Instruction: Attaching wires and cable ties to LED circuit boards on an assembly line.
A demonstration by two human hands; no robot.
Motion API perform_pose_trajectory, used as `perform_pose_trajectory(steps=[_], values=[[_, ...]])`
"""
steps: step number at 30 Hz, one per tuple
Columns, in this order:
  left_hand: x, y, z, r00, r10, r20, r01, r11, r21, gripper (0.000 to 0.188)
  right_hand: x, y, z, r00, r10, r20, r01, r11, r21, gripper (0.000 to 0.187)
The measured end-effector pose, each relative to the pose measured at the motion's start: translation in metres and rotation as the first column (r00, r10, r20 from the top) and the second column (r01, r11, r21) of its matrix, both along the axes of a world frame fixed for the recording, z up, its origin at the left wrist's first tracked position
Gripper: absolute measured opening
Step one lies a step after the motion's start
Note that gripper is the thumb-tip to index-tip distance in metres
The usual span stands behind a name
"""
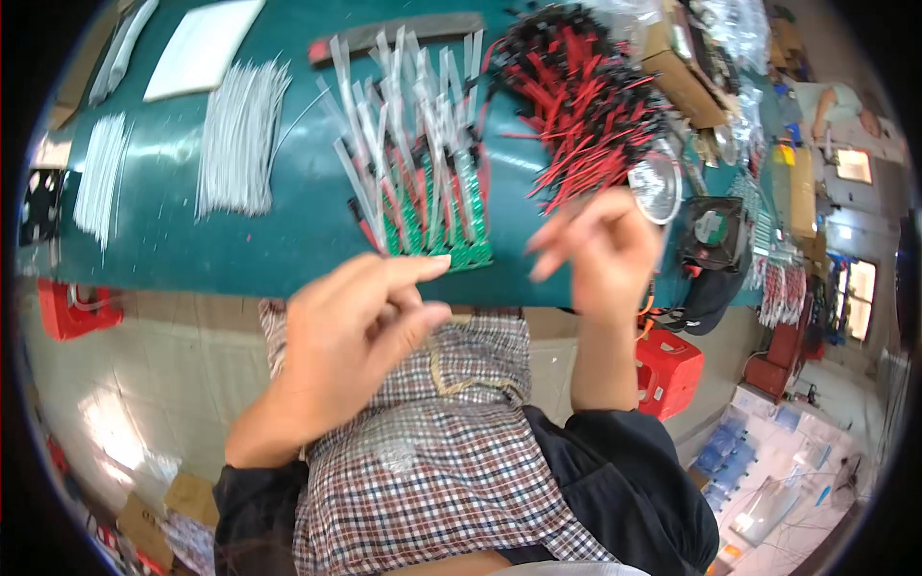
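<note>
On the green table in front of me lies a row of narrow green circuit boards (471, 257). Clear tubes (423, 106) and some red and black wires extend from them toward the far side. My left hand (346, 331) is at the boards' near edge, its index finger stretched over or against the edge and its thumb apart, with nothing visible between them. Right of the boards, just below a heap of red and black wires (591, 115), my right hand (610, 250) hovers slightly blurred. Its fingers point left and look apart; I see nothing in them.
Bundles of thin white strips (240, 139) and shorter strips (101, 178) lie at the left, near a white pad (204, 48). A dark bar (399, 36) lies behind the boards. At the right are a round clear dish (656, 187), a fan (713, 232) and a cardboard box (680, 72).
</note>
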State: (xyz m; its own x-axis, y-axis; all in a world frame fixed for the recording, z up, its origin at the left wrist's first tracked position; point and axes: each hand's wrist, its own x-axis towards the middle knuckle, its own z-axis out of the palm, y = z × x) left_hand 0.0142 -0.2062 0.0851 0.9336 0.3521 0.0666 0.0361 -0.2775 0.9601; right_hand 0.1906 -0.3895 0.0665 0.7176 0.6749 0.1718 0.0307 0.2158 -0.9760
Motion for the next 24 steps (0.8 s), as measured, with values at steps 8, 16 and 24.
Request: perform_pose_trajectory(steps=[8,16,24], values=[[0.003,-0.007,-0.007,0.972,-0.183,0.148,0.176,0.983,0.057,0.017,-0.044,-0.002,0.002,0.926,0.352,0.133,-0.313,0.916,-0.250,0.010],[-0.005,-0.006,0.000,0.942,-0.326,-0.080,0.319,0.944,-0.082,0.014,-0.048,-0.004,0.007,0.845,0.515,0.142,-0.443,0.824,-0.353,0.012],[-0.004,-0.012,0.008,0.934,-0.332,-0.136,0.335,0.942,0.005,0.016,-0.054,-0.008,-0.001,0.840,0.530,0.118,-0.479,0.826,-0.298,0.006]])
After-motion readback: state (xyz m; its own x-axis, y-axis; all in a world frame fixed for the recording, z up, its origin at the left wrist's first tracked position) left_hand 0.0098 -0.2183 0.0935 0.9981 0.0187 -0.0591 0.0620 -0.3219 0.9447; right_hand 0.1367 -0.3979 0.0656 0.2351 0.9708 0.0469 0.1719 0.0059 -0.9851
